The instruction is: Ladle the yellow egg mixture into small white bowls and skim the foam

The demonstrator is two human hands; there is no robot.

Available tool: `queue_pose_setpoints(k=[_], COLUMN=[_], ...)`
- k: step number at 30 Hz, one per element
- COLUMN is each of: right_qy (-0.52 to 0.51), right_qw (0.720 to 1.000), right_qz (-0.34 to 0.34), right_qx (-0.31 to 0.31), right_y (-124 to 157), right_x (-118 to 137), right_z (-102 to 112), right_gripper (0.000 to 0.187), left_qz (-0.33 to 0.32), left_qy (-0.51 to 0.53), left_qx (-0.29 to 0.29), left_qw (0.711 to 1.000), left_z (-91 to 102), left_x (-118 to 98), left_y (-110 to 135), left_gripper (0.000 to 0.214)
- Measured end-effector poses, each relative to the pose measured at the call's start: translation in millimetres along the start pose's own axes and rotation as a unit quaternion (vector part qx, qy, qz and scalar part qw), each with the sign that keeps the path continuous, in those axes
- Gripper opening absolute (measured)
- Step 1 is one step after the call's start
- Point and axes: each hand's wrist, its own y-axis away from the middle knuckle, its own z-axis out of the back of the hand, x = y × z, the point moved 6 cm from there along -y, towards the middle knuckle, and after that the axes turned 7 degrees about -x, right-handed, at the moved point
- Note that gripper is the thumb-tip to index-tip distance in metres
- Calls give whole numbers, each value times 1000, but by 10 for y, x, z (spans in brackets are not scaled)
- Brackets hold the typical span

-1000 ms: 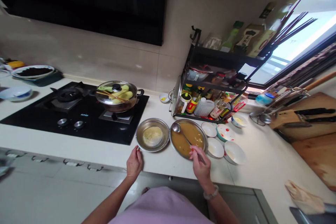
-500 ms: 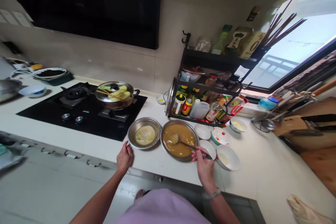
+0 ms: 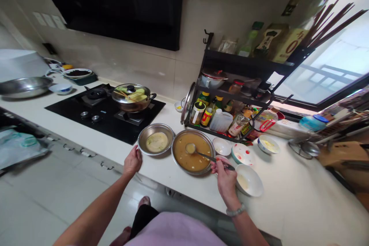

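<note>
My right hand is closed on the handle of a metal ladle whose bowl sits in the brown soup of a round steel pan. My left hand rests on the counter edge, fingers curled, just below a smaller steel bowl with a little yellowish liquid. A white bowl stands right beside my right hand.
A lidded pot with chopsticks across it stands on the black gas hob. A black rack holds bottles and jars. Small bowls lie in front of it. A big steel wok is far left.
The ladle's bowl has gone from the pan's far rim down into the soup. The view has swung, so the stove and bowls sit further left and the wok has come into sight.
</note>
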Motion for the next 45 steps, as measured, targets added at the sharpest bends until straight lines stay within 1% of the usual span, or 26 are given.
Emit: queue_pose_setpoints(k=[3, 6, 11, 15, 17, 19, 22, 24, 26, 27, 29, 31, 34, 36, 38, 41, 45], right_qy=[-12, -28, -54, -54, -36, -8, 33, 47, 51, 52, 52, 55, 70, 82, 91, 81, 34], right_qw=[1000, 999, 997, 994, 992, 988, 968, 943, 921, 916, 921, 937, 963, 971, 975, 984, 997], right_qz=[-2, -4, -12, -9, 5, 33, 120, 196, 253, 270, 282, 268, 219, 190, 166, 121, 46], right_qx=[13, 24, 57, 98, 122, 154, 216, 266, 292, 293, 265, 217, 142, 118, 112, 103, 49], right_y=[-29, -42, -16, 55, 108, 172, 284, 365, 404, 397, 327, 214, 59, 14, 10, 13, -56], right_x=[63, 116, 140, 29, -51, -111, -86, 5, 104, 141, 177, 148, 16, -73, -134, -185, -203], right_z=[-77, -235, -655, -1030, -1179, -1284, -1352, -1340, -1262, -1200, -1033, -834, -551, -434, -386, -382, -347], right_gripper=[34, 35, 35, 35, 34, 32, 25, 22, 21, 21, 22, 22, 21, 25, 28, 32, 36], left_qz=[-7, -5, 4, 4, 3, 2, 6, 14, 23, 23, 9, -12, -28, -31, -35, -36, -32], left_qy=[4, 7, 15, 31, 38, 45, 50, 46, 45, 47, 54, 56, 40, 27, 18, 17, 36], left_qx=[3, 0, -1, 1, 0, -1, 6, 13, 16, 13, 5, 1, 9, 12, 11, 6, -3], left_qw=[1000, 1000, 1000, 1000, 999, 999, 999, 999, 999, 999, 998, 998, 999, 999, 999, 999, 999], left_z=[-4, 0, -5, -14, -15, -13, -12, -9, 4, 16, 42, 59, 44, 23, 6, 0, 38], left_x=[-15, -17, -4, -1, 0, 0, 2, 6, 7, 2, -23, -51, -57, -43, -30, -26, -50], left_y=[0, -2, 0, 9, 14, 16, 20, 25, 31, 33, 36, 38, 39, 37, 35, 34, 38], left_gripper=[43, 43, 42, 43, 43, 43, 43, 44, 45, 46, 48, 50, 51, 50, 50, 49, 50])
